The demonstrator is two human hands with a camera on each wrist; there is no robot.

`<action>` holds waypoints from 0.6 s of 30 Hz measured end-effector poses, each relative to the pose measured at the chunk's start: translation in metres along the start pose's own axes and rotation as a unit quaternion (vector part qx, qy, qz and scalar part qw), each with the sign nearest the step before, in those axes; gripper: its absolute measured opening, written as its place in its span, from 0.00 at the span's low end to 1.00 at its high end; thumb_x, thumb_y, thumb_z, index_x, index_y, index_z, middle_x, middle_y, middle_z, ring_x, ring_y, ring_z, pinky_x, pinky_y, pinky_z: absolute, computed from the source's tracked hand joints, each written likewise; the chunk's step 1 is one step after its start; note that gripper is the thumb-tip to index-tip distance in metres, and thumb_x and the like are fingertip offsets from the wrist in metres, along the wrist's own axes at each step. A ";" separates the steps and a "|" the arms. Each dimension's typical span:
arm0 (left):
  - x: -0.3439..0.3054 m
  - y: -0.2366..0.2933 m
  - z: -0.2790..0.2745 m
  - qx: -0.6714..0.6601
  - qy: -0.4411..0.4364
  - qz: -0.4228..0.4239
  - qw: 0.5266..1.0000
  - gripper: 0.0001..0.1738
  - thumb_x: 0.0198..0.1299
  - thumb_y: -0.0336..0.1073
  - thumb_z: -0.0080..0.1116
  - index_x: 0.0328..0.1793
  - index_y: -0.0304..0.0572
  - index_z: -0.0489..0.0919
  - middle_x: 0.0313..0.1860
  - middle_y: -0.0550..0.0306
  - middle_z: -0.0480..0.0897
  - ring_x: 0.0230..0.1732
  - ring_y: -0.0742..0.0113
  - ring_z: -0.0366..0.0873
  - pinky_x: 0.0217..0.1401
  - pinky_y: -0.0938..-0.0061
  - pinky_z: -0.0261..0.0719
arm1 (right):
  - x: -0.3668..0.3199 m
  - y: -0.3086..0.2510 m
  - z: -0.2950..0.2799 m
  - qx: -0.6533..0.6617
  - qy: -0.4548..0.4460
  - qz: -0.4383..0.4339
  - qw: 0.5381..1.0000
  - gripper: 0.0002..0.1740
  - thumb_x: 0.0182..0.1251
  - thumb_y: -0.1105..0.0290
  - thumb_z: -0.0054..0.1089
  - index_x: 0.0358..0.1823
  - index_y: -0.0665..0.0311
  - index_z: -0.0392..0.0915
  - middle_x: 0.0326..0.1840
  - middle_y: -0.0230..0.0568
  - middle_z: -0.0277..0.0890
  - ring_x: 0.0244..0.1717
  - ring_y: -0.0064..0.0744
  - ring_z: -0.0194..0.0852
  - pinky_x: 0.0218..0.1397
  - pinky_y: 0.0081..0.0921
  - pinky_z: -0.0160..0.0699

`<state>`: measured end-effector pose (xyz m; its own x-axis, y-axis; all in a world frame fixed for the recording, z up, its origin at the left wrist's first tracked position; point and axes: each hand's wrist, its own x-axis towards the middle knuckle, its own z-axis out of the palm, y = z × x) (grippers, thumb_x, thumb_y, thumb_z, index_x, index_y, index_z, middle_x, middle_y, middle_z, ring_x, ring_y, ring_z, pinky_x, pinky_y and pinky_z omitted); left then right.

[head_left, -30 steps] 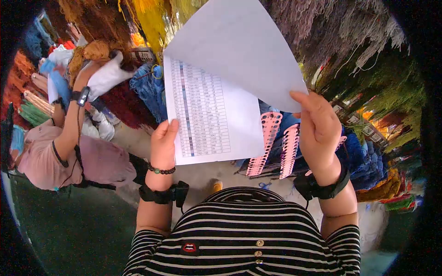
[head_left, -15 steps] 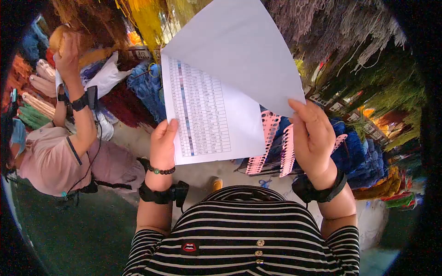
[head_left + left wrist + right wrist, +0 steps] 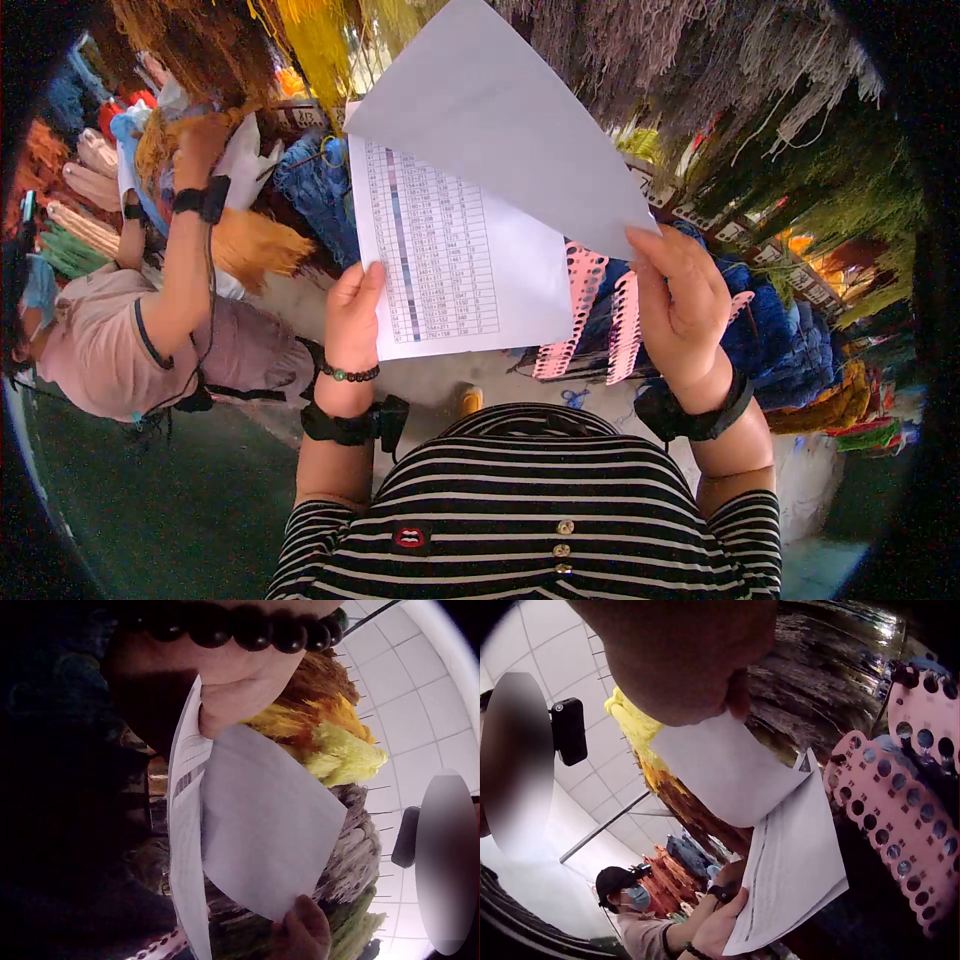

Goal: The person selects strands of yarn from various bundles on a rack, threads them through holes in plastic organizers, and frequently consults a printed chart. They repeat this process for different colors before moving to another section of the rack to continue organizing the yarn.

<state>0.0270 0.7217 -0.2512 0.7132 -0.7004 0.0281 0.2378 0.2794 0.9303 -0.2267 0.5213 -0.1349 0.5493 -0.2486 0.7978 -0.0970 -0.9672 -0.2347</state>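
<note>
My left hand (image 3: 352,318) pinches the left edge of a sheaf of papers, thumb on top. The lower sheet (image 3: 530,290) carries a printed table of numbers with a narrow column of coloured cells. Over it, the top sheet (image 3: 490,120) is lifted and bent back, its blank side showing. My right hand (image 3: 690,305) holds that sheet's right corner between thumb and fingers. From the left wrist view, the raised sheet (image 3: 262,817) stands apart from the pages beneath. In the right wrist view, the printed page (image 3: 791,862) slants down toward my left hand.
Pink hole-punched cards (image 3: 623,325) stand below the right hand, beside blue yarn (image 3: 755,310). Grey yarn (image 3: 700,70) and yellow yarn (image 3: 315,45) hang ahead. At left, another person (image 3: 110,330) handles ochre yarn (image 3: 255,245).
The raised sheet's top has tipped left, and my right hand has come slightly down and left. My left hand stays put. The other person's arm has moved, with ochre yarn now hanging lower.
</note>
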 end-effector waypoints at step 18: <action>-0.001 0.003 0.005 0.005 0.017 -0.003 1.000 0.15 0.73 0.38 0.49 0.54 0.31 0.77 0.44 0.56 0.84 0.40 0.75 0.80 0.44 0.78 0.78 | -0.002 0.002 -0.001 0.027 -0.030 0.039 0.998 0.18 0.51 0.87 0.59 0.42 0.63 0.82 0.46 0.50 0.81 0.44 0.47 0.81 0.48 0.34 0.81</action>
<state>0.0236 0.7204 -0.2467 0.7338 -0.6793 0.0110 0.2357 0.2697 0.9337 -0.2290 0.5199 -0.1360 0.5906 -0.3177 0.7418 -0.0970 -0.9405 -0.3255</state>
